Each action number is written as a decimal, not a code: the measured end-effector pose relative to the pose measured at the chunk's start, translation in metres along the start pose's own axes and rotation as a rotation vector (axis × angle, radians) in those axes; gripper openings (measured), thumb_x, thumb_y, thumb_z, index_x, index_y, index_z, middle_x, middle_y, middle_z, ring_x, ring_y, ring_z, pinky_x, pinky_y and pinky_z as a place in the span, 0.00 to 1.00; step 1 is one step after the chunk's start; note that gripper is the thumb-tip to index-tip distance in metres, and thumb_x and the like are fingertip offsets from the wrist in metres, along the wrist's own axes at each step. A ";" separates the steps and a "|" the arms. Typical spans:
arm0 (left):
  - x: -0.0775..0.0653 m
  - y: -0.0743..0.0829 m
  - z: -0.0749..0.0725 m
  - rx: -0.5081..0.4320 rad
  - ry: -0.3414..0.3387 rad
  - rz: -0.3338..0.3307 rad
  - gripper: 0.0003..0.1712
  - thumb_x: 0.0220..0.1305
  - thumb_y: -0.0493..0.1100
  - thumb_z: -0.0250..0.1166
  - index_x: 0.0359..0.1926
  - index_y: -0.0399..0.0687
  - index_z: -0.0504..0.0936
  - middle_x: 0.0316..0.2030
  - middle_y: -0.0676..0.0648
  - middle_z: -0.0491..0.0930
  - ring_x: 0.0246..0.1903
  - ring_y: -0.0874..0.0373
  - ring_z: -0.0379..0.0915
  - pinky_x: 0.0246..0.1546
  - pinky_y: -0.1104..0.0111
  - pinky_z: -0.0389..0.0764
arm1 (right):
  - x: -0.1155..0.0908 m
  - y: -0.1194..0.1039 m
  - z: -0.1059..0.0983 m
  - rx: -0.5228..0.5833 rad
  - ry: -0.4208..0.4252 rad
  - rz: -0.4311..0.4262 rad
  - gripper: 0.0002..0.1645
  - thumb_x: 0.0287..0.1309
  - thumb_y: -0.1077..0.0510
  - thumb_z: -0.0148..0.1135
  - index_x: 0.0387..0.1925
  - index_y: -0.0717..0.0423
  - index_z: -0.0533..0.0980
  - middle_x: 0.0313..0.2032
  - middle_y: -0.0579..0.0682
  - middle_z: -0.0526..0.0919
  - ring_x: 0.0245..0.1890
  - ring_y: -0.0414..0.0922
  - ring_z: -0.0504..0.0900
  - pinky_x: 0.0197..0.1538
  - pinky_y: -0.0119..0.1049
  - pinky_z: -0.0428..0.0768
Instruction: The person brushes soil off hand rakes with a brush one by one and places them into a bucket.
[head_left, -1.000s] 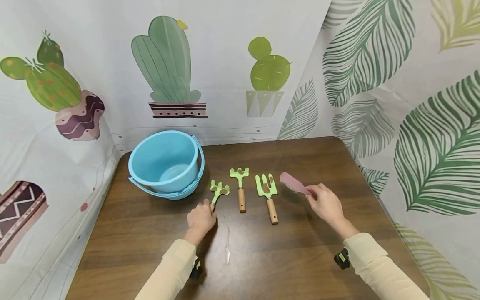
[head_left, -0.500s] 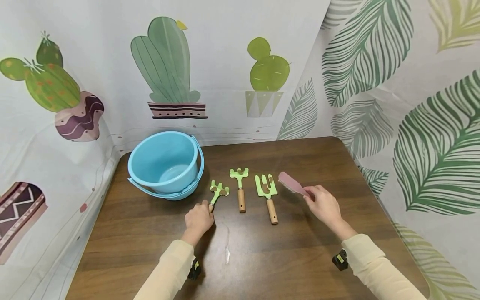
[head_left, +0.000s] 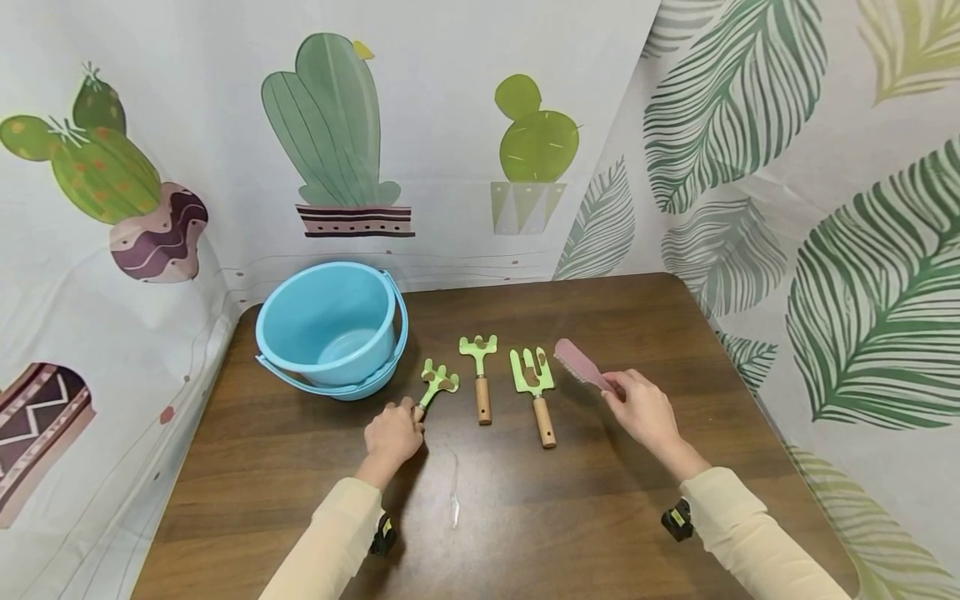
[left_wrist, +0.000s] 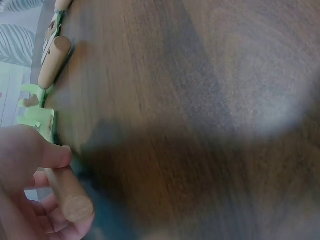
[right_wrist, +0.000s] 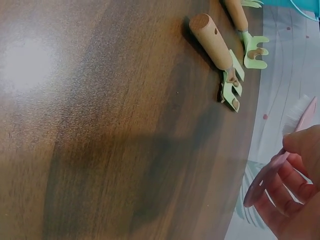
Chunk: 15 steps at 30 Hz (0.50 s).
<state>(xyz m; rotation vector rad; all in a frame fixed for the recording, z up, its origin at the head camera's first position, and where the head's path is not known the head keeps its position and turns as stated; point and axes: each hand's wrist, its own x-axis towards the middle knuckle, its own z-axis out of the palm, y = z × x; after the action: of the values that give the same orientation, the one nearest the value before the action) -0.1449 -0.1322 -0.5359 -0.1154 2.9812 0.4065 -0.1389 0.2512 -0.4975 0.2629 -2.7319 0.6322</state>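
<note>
My left hand (head_left: pixel 393 433) grips the wooden handle of a small hand rake (head_left: pixel 438 382) with green tines and brown stains; the handle's round end shows below the thumb in the left wrist view. A pink brush (head_left: pixel 579 363) with pale bristles is held by its handle between the thumb and fingers of my right hand (head_left: pixel 643 408), bristles turned toward the left. Between the hands lie a second green hand rake (head_left: pixel 480 375) and a wider green hand fork (head_left: pixel 534 392), both wooden-handled and marked with brown patches.
A light blue bucket (head_left: pixel 330 325) stands at the back left, its handle lowered around the side. The brown wooden table (head_left: pixel 510 525) meets a printed cloth (head_left: pixel 450 125) along its back and sides.
My left hand has shifted slightly left and back along the rake's handle. The brush in my right hand has moved a little to the left and away from me.
</note>
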 end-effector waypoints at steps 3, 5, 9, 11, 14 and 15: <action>0.000 0.000 -0.002 0.009 0.009 0.015 0.15 0.53 0.49 0.64 0.39 0.47 0.73 0.28 0.44 0.73 0.30 0.41 0.76 0.26 0.52 0.74 | 0.001 -0.001 0.000 0.005 0.007 -0.013 0.13 0.47 0.61 0.67 0.38 0.58 0.80 0.30 0.52 0.80 0.24 0.44 0.75 0.27 0.44 0.74; 0.000 0.000 -0.004 0.018 0.021 0.033 0.15 0.53 0.49 0.64 0.39 0.47 0.73 0.28 0.43 0.73 0.30 0.41 0.77 0.25 0.52 0.74 | 0.002 -0.003 0.000 0.009 0.011 -0.018 0.14 0.46 0.61 0.67 0.38 0.58 0.80 0.30 0.52 0.80 0.24 0.43 0.75 0.27 0.43 0.74; 0.000 0.004 -0.009 0.034 0.046 0.077 0.15 0.54 0.49 0.64 0.39 0.48 0.73 0.28 0.43 0.72 0.29 0.42 0.77 0.22 0.52 0.73 | 0.004 -0.008 0.000 0.014 -0.002 -0.021 0.14 0.46 0.60 0.67 0.38 0.58 0.80 0.29 0.51 0.80 0.23 0.43 0.74 0.26 0.42 0.73; -0.001 0.006 -0.012 0.045 0.056 0.096 0.14 0.54 0.49 0.64 0.39 0.48 0.74 0.28 0.43 0.72 0.29 0.43 0.77 0.22 0.53 0.73 | 0.004 -0.011 0.000 0.012 -0.016 -0.019 0.14 0.47 0.60 0.66 0.39 0.58 0.80 0.29 0.50 0.80 0.23 0.43 0.74 0.26 0.41 0.72; -0.002 0.009 -0.015 0.066 0.067 0.122 0.14 0.54 0.48 0.64 0.39 0.49 0.73 0.28 0.44 0.72 0.29 0.44 0.77 0.21 0.54 0.73 | 0.005 -0.014 -0.001 0.009 -0.038 -0.006 0.14 0.48 0.59 0.66 0.40 0.57 0.80 0.31 0.50 0.80 0.24 0.42 0.74 0.27 0.41 0.72; -0.002 0.010 -0.016 0.071 0.071 0.130 0.14 0.53 0.48 0.64 0.38 0.49 0.73 0.28 0.44 0.72 0.28 0.44 0.77 0.20 0.54 0.73 | 0.005 -0.015 0.000 0.009 -0.043 -0.005 0.14 0.48 0.59 0.66 0.40 0.57 0.80 0.31 0.50 0.80 0.24 0.42 0.74 0.27 0.40 0.72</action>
<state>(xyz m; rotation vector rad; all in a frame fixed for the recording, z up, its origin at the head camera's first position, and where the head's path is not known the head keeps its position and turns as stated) -0.1454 -0.1268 -0.5174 0.0736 3.0793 0.3158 -0.1400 0.2374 -0.4892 0.2894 -2.7693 0.6448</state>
